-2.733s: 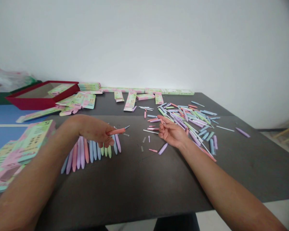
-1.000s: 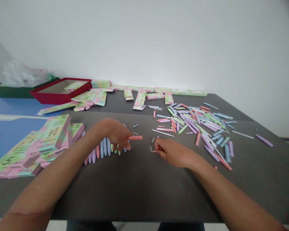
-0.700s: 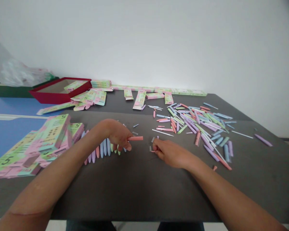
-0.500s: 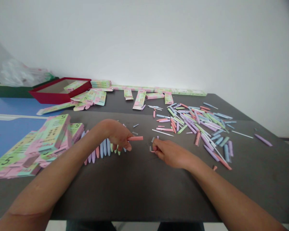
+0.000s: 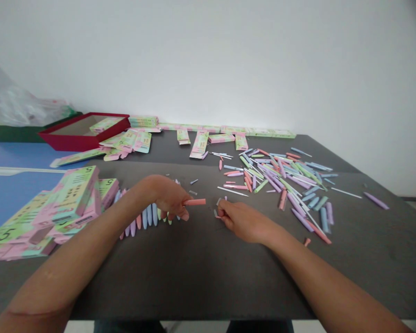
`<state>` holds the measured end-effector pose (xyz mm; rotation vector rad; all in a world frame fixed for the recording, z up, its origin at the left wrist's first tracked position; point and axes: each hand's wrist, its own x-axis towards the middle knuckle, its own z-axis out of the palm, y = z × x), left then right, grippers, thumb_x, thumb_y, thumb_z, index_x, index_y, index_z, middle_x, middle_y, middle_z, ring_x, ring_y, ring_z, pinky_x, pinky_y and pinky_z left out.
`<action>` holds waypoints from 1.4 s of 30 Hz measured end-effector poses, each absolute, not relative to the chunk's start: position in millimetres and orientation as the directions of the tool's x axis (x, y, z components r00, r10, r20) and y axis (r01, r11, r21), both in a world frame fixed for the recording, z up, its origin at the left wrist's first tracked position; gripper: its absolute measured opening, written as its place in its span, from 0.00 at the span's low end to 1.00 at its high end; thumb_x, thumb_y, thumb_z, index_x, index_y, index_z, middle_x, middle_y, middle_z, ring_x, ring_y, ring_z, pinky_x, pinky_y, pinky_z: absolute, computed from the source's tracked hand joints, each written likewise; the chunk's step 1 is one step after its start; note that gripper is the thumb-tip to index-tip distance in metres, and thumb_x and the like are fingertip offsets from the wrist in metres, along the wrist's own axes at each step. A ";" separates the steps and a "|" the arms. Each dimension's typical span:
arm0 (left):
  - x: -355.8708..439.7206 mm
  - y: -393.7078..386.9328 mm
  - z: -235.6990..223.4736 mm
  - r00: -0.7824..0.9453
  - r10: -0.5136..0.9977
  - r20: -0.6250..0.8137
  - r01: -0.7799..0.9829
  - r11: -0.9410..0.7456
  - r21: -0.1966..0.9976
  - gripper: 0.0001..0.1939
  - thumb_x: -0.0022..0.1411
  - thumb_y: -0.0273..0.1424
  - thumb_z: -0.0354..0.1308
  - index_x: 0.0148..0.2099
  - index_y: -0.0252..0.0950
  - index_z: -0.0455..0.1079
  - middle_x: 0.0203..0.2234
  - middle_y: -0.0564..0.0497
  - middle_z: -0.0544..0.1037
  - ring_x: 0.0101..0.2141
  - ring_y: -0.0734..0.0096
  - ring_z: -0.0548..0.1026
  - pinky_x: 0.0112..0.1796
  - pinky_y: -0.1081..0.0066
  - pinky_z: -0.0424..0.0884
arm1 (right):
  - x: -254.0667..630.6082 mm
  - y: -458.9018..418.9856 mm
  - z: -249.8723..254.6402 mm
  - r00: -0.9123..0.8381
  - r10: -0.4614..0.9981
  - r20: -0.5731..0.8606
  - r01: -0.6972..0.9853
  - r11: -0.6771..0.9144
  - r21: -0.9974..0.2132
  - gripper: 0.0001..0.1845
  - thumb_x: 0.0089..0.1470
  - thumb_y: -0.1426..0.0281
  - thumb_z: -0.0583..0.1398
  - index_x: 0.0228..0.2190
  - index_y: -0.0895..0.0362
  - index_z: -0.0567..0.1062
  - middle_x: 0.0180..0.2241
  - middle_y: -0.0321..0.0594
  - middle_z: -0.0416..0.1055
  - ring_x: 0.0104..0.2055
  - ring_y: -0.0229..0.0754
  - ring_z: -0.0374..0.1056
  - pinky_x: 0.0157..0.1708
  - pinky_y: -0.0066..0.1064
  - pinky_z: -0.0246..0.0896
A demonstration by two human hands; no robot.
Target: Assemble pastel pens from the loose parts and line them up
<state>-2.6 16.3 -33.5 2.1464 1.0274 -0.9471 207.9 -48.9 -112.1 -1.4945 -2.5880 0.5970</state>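
My left hand grips a coral-pink pen barrel that sticks out to the right from its fingertips. The hand rests just above a fanned row of pastel pen barrels. My right hand lies on the dark table with its fingers drawn together. Its fingertips are beside small grey pieces and facing the pink barrel. Whether those fingers hold a tiny piece is too hard to see. A loose heap of pastel pen parts and thin white sticks lies to the right of it.
Stacked pink-and-green printed cartons stand at the table's left. A red tray, more flat cartons and a blue surface lie beyond. A green bin and a plastic bag sit at the back left.
Since the earliest frame, my left hand has shifted right with the pink barrel, and my right hand has moved from the heap's edge toward the small pieces. The last frames show little motion.
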 end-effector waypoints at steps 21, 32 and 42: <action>2.3 7.9 -32.0 0.440 0.417 -0.795 0.841 -0.501 0.202 0.14 0.58 0.35 0.51 0.40 0.33 0.71 0.31 0.43 0.80 0.28 0.64 0.77 0.24 0.74 0.66 | 209.1 -49.0 -111.2 -0.506 0.850 -0.145 0.842 0.451 -0.296 0.10 0.56 0.68 0.52 0.41 0.55 0.63 0.34 0.42 0.70 0.34 0.42 0.65 0.27 0.28 0.44; 0.4 9.3 -37.7 0.447 0.395 -0.802 0.836 -0.505 0.217 0.14 0.58 0.36 0.51 0.41 0.33 0.70 0.32 0.42 0.80 0.29 0.65 0.77 0.24 0.74 0.68 | 206.4 -49.7 -110.8 -0.509 0.847 -0.149 0.840 0.452 -0.301 0.09 0.57 0.69 0.52 0.40 0.56 0.65 0.36 0.44 0.71 0.37 0.43 0.66 0.29 0.29 0.46; 1.7 7.3 -36.3 0.450 0.392 -0.802 0.827 -0.522 0.210 0.13 0.58 0.37 0.51 0.38 0.34 0.70 0.31 0.43 0.80 0.28 0.66 0.77 0.22 0.75 0.66 | 202.8 -50.4 -112.8 -0.491 0.860 -0.138 0.852 0.441 -0.281 0.10 0.56 0.70 0.52 0.40 0.57 0.66 0.37 0.46 0.72 0.38 0.45 0.67 0.29 0.30 0.47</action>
